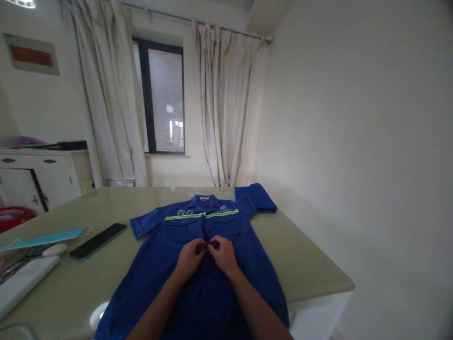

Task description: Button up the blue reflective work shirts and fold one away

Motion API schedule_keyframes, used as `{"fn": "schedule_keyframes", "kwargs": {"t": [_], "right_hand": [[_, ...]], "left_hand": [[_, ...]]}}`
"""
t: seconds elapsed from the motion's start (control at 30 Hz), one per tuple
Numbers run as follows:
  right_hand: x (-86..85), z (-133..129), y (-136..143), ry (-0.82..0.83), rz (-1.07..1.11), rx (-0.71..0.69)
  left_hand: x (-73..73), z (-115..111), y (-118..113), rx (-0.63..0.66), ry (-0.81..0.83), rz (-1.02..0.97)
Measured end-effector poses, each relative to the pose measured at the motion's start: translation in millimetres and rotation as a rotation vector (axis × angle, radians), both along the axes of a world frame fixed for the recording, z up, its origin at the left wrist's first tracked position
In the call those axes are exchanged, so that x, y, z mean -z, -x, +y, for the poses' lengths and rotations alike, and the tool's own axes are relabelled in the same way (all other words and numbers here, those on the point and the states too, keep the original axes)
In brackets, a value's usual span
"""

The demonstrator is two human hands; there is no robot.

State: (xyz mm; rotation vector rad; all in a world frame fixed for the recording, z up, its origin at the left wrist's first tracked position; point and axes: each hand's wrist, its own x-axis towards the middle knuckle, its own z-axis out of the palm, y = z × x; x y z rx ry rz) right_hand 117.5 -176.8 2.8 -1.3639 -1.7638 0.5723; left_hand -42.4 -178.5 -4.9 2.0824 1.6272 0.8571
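A blue short-sleeved work shirt [155, 264] lies face up on the table, collar at the far end, with yellow-green stripes across its chest. My left hand [193, 255] pinches one edge of the shirt's front opening below the chest pockets. Close beside it, my right hand [222, 252] pinches the facing edge, and the fingertips of both hands nearly meet. Whatever small part of the placket lies between the fingers is hidden. Over the chest, the front edges stand slightly apart.
A folded blue cloth [260, 198] rests at the table's far right corner. On the left of the tabletop [311, 264] are a phone [99, 241], a light-blue face mask [53, 237], a white mouse [54, 250] and a white slab-like object [26, 285]. A wall stands at the right.
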Motion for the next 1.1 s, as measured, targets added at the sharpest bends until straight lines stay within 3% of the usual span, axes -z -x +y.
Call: {"fn": "schedule_keyframes", "kwargs": {"t": [0.23,0.53,0.93,1.1], "right_hand": [[0.5,0,0,0.033,-0.119,0.134],[5.2,3,-3,-0.018,0.109,-0.104],[2.9,-1,-1,-0.009,0.051,-0.040],[2.6,1,-4,0.060,0.159,-0.188]], "left_hand": [[-0.7,-8,-4,0.007,-0.097,0.016],[-6.3,-16,-5,0.035,-0.154,-0.014],[-6.0,-19,-6,0.100,-0.168,-0.029],[-6.0,-20,-7,0.093,-0.177,0.003]]}}
